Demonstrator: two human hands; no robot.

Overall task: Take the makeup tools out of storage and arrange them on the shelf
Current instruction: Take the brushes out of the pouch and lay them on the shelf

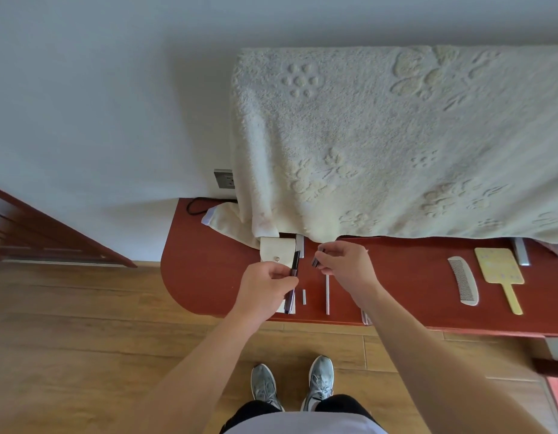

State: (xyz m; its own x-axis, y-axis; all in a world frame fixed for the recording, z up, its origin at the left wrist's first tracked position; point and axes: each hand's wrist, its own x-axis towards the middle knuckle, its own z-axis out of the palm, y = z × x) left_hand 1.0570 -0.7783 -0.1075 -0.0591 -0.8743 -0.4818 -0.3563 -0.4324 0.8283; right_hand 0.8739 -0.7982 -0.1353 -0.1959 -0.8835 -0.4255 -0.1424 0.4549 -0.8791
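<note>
A cream pouch [276, 250] with a snap button lies on the red shelf [205, 277], at its left end. My left hand [266, 285] grips a thin dark makeup pen [294, 270] over the shelf, just in front of the pouch. To the right, my right hand [343, 261] pinches a small dark piece [316, 260], apparently the pen's cap, apart from the pen. A short white stick [304, 296] and a long white stick [327, 294] lie on the shelf between my hands. Farther right lie a grey comb [463, 281] and a yellow hand mirror [501, 274].
A cream towel [396, 136] drapes over something at the back and hangs down to the shelf. A wall socket [224, 179] and a black cord [197, 205] sit at the back left. Wooden floor [83, 324] lies below the shelf's front edge.
</note>
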